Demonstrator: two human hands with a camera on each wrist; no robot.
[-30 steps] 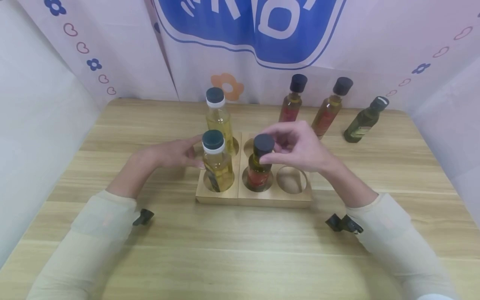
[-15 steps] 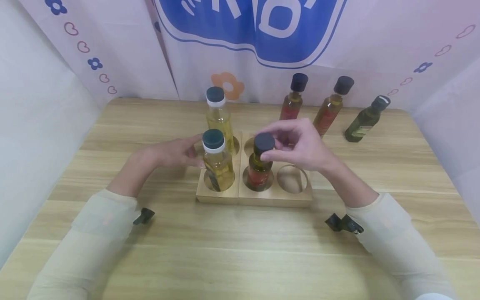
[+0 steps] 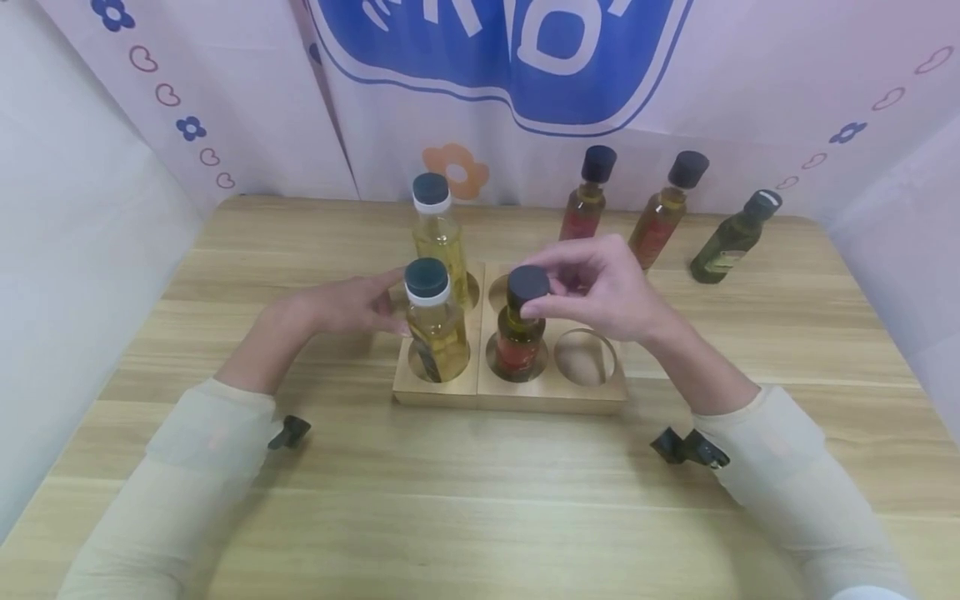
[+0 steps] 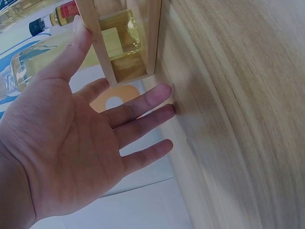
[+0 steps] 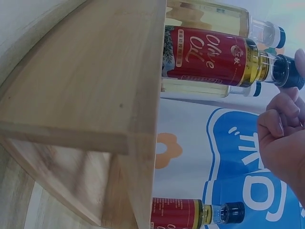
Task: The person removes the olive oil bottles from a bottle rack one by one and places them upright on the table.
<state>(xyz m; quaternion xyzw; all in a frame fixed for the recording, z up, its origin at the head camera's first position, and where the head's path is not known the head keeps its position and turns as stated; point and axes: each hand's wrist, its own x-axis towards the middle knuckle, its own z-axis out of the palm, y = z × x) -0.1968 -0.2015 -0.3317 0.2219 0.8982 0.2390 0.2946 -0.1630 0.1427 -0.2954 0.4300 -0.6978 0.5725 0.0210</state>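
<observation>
"across the foreground, is that tabletop (image 3: 480, 517) wood?"

"pale, streaked wood grain, yes. behind it hangs a creased white fabric backdrop (image 3: 247, 100) printed with a blue panel (image 3: 465, 67) and an orange flower (image 3: 474, 173)."

"where's the red-labelled olive oil bottle (image 3: 517, 352)?"

"upright, in the front middle round hole of the smooth wooden rack (image 3: 551, 402). the right hand (image 3: 611, 292) pinches its black cap (image 3: 528, 286) between thumb and fingers."

"and the left hand (image 3: 337, 308)?"

"fingers spread wide, just beside two clear bottles (image 3: 447, 343) of pale yellow liquid; i can't tell whether it touches anything."

"farther back?"

"two slim bottles (image 3: 654, 233) with red labels stand left of a dark green, angular bottle (image 3: 724, 247)."
</observation>
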